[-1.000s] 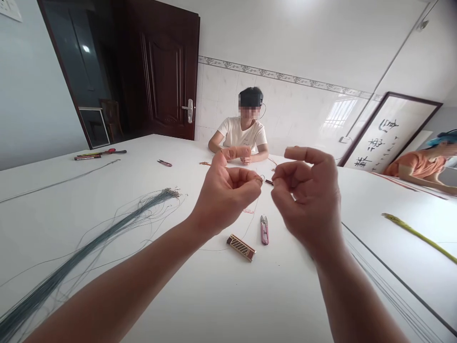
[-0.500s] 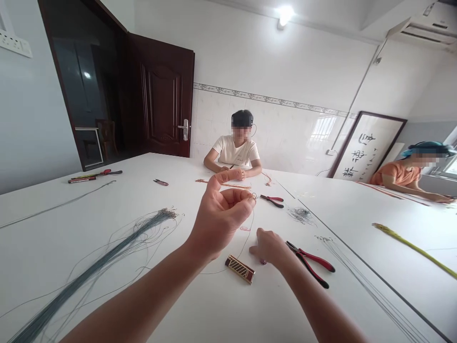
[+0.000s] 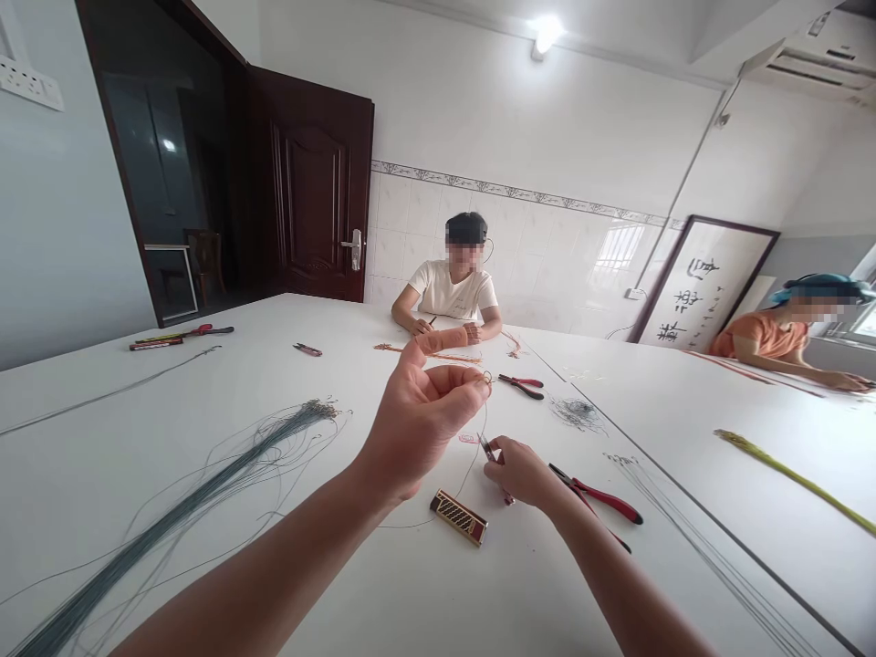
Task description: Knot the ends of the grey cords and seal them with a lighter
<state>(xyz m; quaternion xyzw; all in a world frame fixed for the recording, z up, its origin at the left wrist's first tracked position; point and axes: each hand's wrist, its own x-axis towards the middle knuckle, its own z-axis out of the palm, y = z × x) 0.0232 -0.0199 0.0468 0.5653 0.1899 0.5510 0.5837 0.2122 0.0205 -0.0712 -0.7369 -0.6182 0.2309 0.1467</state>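
Raised above the table, my left hand (image 3: 419, 418) pinches a small loop (image 3: 487, 377) between thumb and index finger. From it a thin cord (image 3: 472, 470) hangs toward the tabletop, passing close to a gold-and-dark-red lighter (image 3: 459, 517). My right hand (image 3: 524, 470), lower and to the right, is closed around thread snips (image 3: 486, 447). Their blades point up and left, near the hanging cord; I cannot tell whether they touch it. Red-and-black pliers (image 3: 602, 502) lie just right of my right wrist, partly covered by the forearm.
A bundle of grey-blue cords (image 3: 225, 484) stretches across the left. Smaller pliers (image 3: 522, 385) and a tangle of cord scraps (image 3: 576, 412) lie beyond my hands. A yellow-green bundle (image 3: 787, 470) is at right. One person (image 3: 452, 292) sits opposite, another (image 3: 766, 333) far right.
My right hand has lifted the thread snips from the table, and their blades now show ahead of the fingers. My left hand has stayed nearly still with the loop.
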